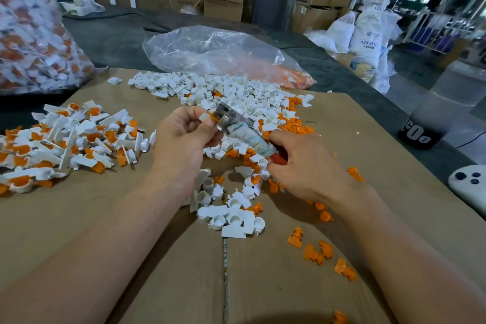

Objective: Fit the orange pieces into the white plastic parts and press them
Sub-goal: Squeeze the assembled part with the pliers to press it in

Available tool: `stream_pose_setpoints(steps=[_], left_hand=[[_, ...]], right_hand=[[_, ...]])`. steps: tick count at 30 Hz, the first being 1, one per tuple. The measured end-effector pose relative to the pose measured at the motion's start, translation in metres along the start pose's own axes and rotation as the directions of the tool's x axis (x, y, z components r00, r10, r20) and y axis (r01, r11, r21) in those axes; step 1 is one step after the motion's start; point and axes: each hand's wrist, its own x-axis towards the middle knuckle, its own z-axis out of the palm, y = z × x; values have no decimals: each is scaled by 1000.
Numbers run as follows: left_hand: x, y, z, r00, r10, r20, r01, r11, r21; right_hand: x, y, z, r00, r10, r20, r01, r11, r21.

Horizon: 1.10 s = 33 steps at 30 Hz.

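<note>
My left hand [185, 137] pinches a small white plastic part [204, 116] with an orange piece in it, held above the cardboard. My right hand [302, 163] grips a tape-wrapped tool with a red handle [252, 139]; its metal head [228, 117] touches the part. A heap of loose white parts [236, 92] lies behind my hands, more white parts [228, 216] lie in front. Loose orange pieces [294, 123] are scattered to the right and near my right forearm [315, 255]. A pile of white parts with orange pieces in them [65, 139] sits at the left.
Flattened cardboard [131, 218] covers the dark table. A clear bag holding orange pieces [226, 58] lies behind the heap. A big bag of white-and-orange parts [34, 29] stands at the far left. A white controller [470, 187] and a bottle [431, 118] are at the right.
</note>
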Motion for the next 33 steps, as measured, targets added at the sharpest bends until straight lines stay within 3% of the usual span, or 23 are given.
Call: stream_pose_setpoints(steps=[24, 29, 33], left_hand=[[1, 3, -1, 996, -75, -55, 74, 997, -4], [5, 4, -6, 978, -169, -125, 154, 980, -123], [13, 5, -12, 942, -283, -183, 226, 933, -279]], right_hand=[[1, 0, 6, 999, 15, -50, -17, 999, -42], [8, 12, 8, 981, 116, -153, -114, 993, 22], [11, 27, 7, 964, 222, -146, -226, 974, -11]])
